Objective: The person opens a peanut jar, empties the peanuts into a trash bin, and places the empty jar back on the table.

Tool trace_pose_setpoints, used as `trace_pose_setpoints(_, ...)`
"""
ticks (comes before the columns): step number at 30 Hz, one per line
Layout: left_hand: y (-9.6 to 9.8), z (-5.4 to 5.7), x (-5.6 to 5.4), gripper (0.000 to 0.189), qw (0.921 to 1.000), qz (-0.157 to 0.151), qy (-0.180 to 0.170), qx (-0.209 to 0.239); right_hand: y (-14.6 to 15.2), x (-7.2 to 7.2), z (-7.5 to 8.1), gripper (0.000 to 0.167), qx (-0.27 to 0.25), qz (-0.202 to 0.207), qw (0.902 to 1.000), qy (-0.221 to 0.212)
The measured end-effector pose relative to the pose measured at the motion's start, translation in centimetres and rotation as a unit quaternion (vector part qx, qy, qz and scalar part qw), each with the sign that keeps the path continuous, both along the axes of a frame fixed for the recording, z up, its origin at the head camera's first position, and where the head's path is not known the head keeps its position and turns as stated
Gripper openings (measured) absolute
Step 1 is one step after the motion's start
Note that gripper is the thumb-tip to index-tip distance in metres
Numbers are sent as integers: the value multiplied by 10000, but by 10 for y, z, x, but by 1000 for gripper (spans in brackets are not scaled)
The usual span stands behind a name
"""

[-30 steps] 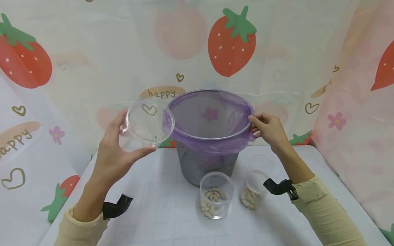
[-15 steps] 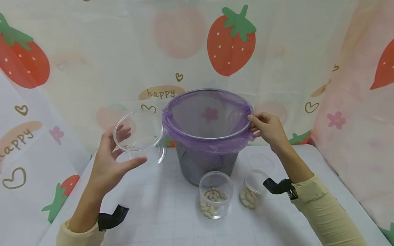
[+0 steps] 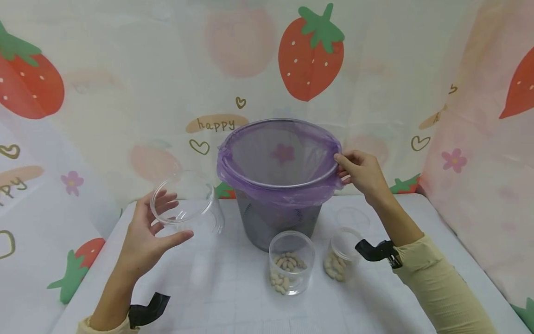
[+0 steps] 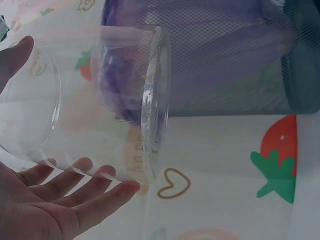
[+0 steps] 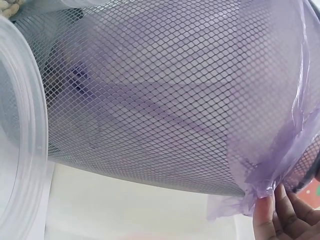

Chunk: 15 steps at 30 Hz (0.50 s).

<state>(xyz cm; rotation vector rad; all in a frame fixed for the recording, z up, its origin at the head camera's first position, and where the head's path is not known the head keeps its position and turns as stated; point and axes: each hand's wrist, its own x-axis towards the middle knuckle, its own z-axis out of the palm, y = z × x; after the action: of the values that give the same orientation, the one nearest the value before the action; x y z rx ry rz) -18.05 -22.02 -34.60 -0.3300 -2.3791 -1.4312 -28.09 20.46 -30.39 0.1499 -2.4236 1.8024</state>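
Observation:
My left hand (image 3: 143, 236) holds a clear plastic jar (image 3: 213, 215) above the left of the table, left of the wastebasket. In the left wrist view the thumb lies on one side of the jar and the spread fingers on the other. The jar is tilted and nothing shows inside it. A grey mesh wastebasket (image 3: 277, 227) stands at the back middle, lined with a purple plastic bag (image 3: 275, 194) folded over its rim. My right hand (image 3: 364, 172) pinches the bag at the right of the rim, with thumb and fingertips on the film (image 5: 270, 175).
In front of the wastebasket stands a clear jar (image 3: 292, 273) partly filled with beige, peanut-like pieces. Another such jar (image 3: 338, 264) is at its right, with a clear round lid (image 3: 352, 218) behind. A strawberry-patterned sheet (image 3: 167, 69) closes off the back and sides.
My left hand and its jar have moved left and down, away from the wastebasket's rim, and the jar has turned. My right hand keeps its place on the bag. The view has shifted slightly.

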Motion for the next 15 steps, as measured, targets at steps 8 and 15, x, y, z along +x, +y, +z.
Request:
trace_pose_setpoints(8,7,-26,-2,92,9998,-132,-102,-66,1,-1,-1,44,-13,23,10000,-15)
trace_pose_setpoints(15,8,-54,-4,93,9987,-107,-449,-226,0,0,1,43,18,-8,10000,11)
